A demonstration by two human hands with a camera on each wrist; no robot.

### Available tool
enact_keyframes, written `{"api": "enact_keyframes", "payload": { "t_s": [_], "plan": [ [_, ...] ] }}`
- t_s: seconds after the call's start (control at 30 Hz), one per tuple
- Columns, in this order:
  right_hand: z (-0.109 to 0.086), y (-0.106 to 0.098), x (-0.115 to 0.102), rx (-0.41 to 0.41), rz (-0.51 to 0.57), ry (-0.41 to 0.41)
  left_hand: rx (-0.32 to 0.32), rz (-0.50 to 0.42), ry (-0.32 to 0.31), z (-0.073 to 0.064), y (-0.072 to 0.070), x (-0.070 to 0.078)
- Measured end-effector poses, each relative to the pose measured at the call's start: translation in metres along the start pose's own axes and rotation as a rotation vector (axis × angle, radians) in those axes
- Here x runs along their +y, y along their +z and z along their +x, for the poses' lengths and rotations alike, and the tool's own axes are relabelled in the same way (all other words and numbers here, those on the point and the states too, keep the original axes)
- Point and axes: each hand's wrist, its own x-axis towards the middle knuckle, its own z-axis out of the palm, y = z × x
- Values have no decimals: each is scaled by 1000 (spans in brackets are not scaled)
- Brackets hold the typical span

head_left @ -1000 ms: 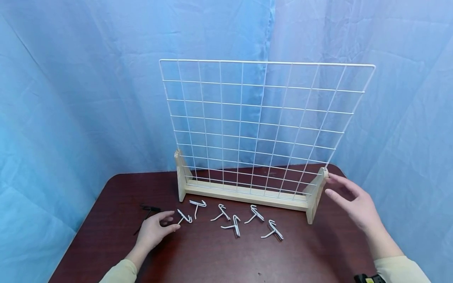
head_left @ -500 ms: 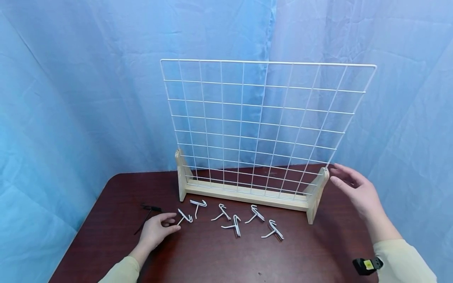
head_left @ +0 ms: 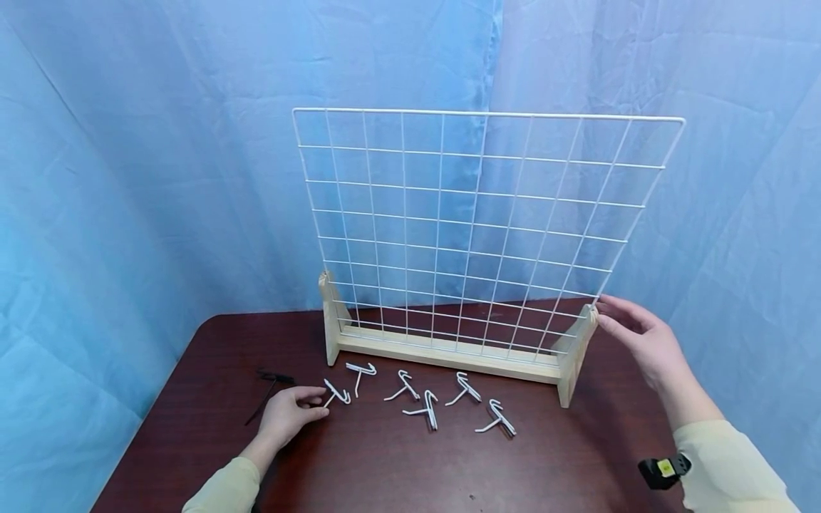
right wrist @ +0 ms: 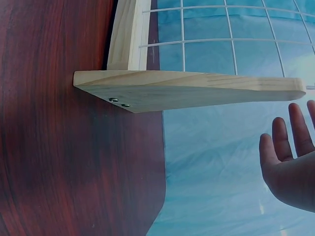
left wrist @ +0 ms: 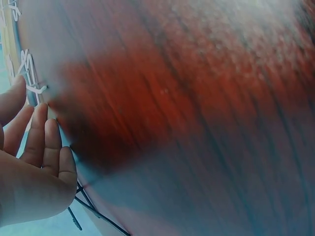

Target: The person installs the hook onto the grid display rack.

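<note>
A white wire grid panel (head_left: 471,221) stands upright in a wooden base (head_left: 442,349). At the top of the base's right end piece (head_left: 577,356), my right hand (head_left: 648,349) has its thumb and forefinger close to the wood and wire; contact cannot be told. In the right wrist view, several fingers of that hand (right wrist: 290,157) reach out fairly straight by the end piece's tip. My left hand (head_left: 288,413) rests by the leftmost white hook (head_left: 337,393), relaxed fingertips and thumb at its stem. The left wrist view has this hook (left wrist: 32,76) just past the fingertips.
Several more white hooks (head_left: 428,411) lie before the base on the dark red-brown table (head_left: 385,470). Behind my left hand lies a black hook (head_left: 276,377). Blue curtains (head_left: 192,178) hang behind the table. A black device (head_left: 663,470) is on my right wrist.
My right hand drew slightly off the end piece, then came back close to its top. My left hand shifted a little to the right toward the leftmost white hook. The hooks stay put.
</note>
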Motion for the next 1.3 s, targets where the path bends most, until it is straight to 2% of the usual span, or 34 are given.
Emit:
{"api": "enact_keyframes", "payload": {
  "t_s": [0.53,0.73,1.3],
  "plan": [
    [11,9,-1,5,182,-66,22,25,8,2,6,-3],
    [13,13,1,40,171,-80,21,26,12,1,6,-4],
    [14,14,3,31,171,-133,23,14,20,1,8,-5]
  ]
}}
